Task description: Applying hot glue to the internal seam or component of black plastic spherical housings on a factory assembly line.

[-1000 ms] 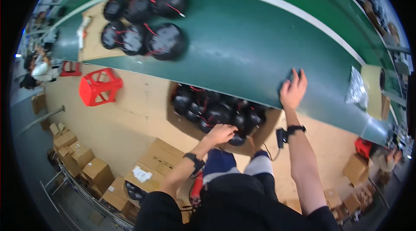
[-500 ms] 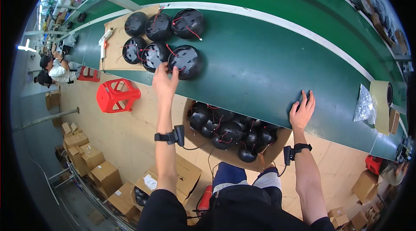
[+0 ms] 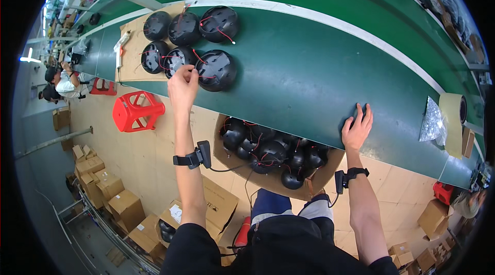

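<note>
Green belt table point(image 3: 319, 63) runs across the room, above a tan floor. Six black round shells with red wires sit in a bunch on it, partly on a flat cardboard sheet point(image 3: 131, 35). My left hand point(image 3: 183, 86) reaches up to the front black shell point(image 3: 216, 70), fingers curled and pinching its red wire point(image 3: 198, 75). My right hand point(image 3: 357, 128) lies flat and open on the belt's near edge. Below sits a cardboard box point(image 3: 273, 154) full of more black shells. One red stool point(image 3: 136, 111) stands to the left.
</note>
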A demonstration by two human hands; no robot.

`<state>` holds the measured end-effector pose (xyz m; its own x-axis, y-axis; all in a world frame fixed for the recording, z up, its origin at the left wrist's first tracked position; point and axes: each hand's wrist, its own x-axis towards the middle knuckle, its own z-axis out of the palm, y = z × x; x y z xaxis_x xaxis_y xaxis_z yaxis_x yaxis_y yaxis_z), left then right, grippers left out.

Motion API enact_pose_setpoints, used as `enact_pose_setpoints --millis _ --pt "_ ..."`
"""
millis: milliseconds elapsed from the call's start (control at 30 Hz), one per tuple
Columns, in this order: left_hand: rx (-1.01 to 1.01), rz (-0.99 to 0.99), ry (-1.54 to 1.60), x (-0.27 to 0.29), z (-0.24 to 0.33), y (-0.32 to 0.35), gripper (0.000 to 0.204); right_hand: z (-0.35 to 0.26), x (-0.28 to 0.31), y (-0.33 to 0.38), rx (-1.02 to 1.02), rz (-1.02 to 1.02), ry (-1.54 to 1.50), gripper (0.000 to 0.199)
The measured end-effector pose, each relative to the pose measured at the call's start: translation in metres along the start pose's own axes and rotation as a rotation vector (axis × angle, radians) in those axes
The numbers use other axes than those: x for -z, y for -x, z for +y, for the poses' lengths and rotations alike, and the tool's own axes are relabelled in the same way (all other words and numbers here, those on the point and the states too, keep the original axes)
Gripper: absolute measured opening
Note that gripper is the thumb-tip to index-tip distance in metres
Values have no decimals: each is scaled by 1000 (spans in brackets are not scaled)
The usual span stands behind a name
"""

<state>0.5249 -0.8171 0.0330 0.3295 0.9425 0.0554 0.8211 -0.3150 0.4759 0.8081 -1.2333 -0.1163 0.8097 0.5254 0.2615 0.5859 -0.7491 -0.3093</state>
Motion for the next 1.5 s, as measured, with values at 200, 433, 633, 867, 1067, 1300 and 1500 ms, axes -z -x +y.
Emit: enact_pose_setpoints --millis 200,433,633,867,1067,1300,1500 --pt "35 -57 -101 -8 -9 -35 33 0 -1 1 5 -1 -8 52" --pt "-90 -105 134 -34 -13 -56 27 1 -1 0 0 -12 6 51" --pt "-444 -10 -35 -29 -11 -31 75 1 -1 0 14 1 2 52" --pt "-429 -231 -225 -46 26 26 114 5 -5 -1 59 50 -4 50" --pt "-577 -764 369 -54 36 235 108 9 -9 -2 98 40 22 49" --pt "-337 -866 212 -204 34 379 117 15 -12 -4 219 54 62 48" --pt "-316 -614 13 -291 42 383 106 14 -10 -3 214 25 69 47"
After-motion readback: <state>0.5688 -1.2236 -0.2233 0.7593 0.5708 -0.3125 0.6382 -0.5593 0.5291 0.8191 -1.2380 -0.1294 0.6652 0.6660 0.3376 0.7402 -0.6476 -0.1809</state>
